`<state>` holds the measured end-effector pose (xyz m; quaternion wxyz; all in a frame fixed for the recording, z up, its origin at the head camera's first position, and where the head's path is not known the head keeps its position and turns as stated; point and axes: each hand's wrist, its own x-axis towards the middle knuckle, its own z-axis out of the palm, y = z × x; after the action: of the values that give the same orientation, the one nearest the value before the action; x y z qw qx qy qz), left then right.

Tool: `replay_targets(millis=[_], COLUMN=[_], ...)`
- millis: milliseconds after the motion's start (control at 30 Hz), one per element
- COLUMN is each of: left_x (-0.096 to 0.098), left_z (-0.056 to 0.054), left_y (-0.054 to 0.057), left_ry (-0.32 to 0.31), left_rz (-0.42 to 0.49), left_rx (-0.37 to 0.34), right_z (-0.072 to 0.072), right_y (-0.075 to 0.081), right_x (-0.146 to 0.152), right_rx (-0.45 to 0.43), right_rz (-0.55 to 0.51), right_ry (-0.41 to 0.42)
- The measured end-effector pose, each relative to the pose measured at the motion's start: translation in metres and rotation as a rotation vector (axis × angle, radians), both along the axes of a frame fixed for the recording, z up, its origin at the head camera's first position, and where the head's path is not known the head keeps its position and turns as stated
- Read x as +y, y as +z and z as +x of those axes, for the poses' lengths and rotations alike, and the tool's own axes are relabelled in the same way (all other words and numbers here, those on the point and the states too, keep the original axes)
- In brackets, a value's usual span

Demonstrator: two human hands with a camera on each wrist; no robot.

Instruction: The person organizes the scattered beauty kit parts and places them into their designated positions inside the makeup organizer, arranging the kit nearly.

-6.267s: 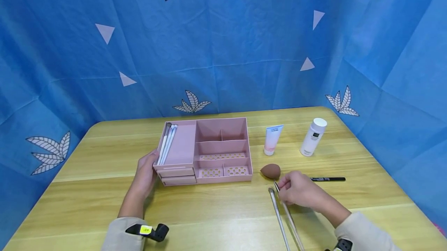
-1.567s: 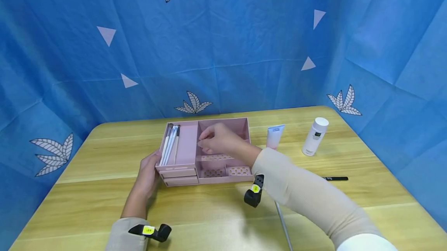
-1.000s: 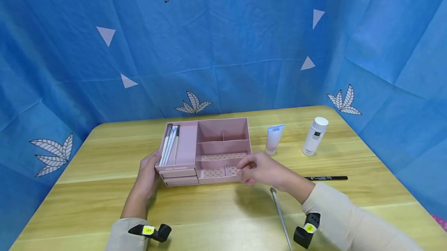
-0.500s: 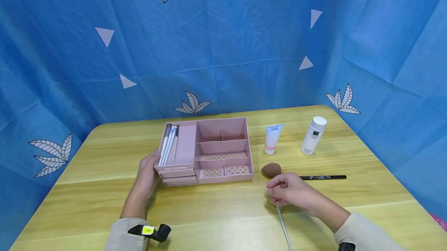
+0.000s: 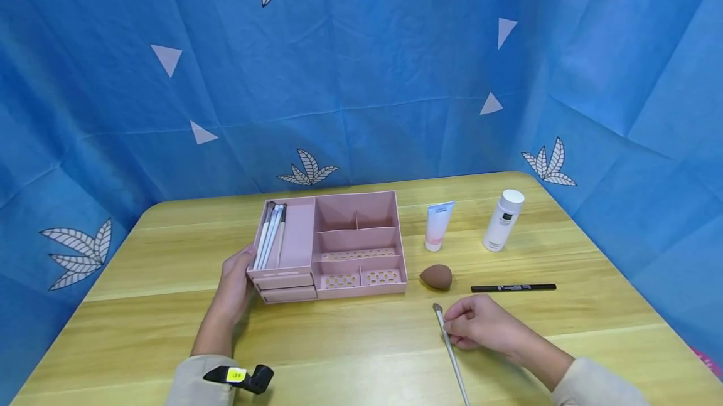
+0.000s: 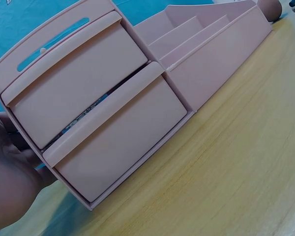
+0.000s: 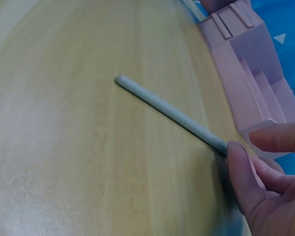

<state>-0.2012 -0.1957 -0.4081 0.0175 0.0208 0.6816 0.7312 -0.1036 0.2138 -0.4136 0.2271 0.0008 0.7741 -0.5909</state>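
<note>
A pink makeup organizer (image 5: pixel 296 236) with two shut drawers and several open sections stands at the middle left of the table. My left hand (image 5: pixel 236 280) rests against its left outer wall; the left wrist view shows the fingers partly hidden behind that wall. Several makeup brushes (image 5: pixel 271 236) lie in its top left section. Another makeup brush (image 5: pixel 452 356) lies on the table, handle toward me. My right hand (image 5: pixel 480 324) is at this brush below its dark head; in the right wrist view the thumb overlaps the handle and the index finger stands apart from the thumb.
A brown makeup sponge (image 5: pixel 437 277) lies right of the organizer, with a black pencil (image 5: pixel 514 288) farther right. Behind them stand a small blue and pink tube (image 5: pixel 438 227) and a white bottle (image 5: pixel 503 221). A blue curtain (image 5: pixel 350 80) hangs behind the table (image 5: pixel 339 356).
A makeup brush has gone from the table into the organizer's left section. My right hand has moved back right, from over the organizer to the remaining brush. My left hand has stayed put.
</note>
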Motion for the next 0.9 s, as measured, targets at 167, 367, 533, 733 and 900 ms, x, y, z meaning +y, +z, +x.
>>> replay_targets(millis=[167,367,533,733,900], left_x=[0.0,-0.001,-0.001,-0.001,-0.001], left_z=[0.0,0.001,0.001,0.001,0.001], left_y=[0.0,0.0,0.001,0.001,0.0], left_ry=[-0.007,-0.011,-0.013,-0.012,-0.007], left_rz=[-0.016,-0.014,-0.021,-0.025,-0.023], left_rx=[-0.012,-0.012,-0.014,-0.013,-0.003], right_z=[0.002,0.002,0.002,0.001,0.0], right_y=[-0.001,0.0,0.0,0.002,0.004], right_x=[-0.005,-0.009,-0.01,-0.013,-0.015], right_rx=[0.025,0.104,0.125,0.13,0.129], right_rz=[0.066,0.176,0.212,0.25,0.276], right_ry=[-0.007,0.016,0.026,0.017,0.008])
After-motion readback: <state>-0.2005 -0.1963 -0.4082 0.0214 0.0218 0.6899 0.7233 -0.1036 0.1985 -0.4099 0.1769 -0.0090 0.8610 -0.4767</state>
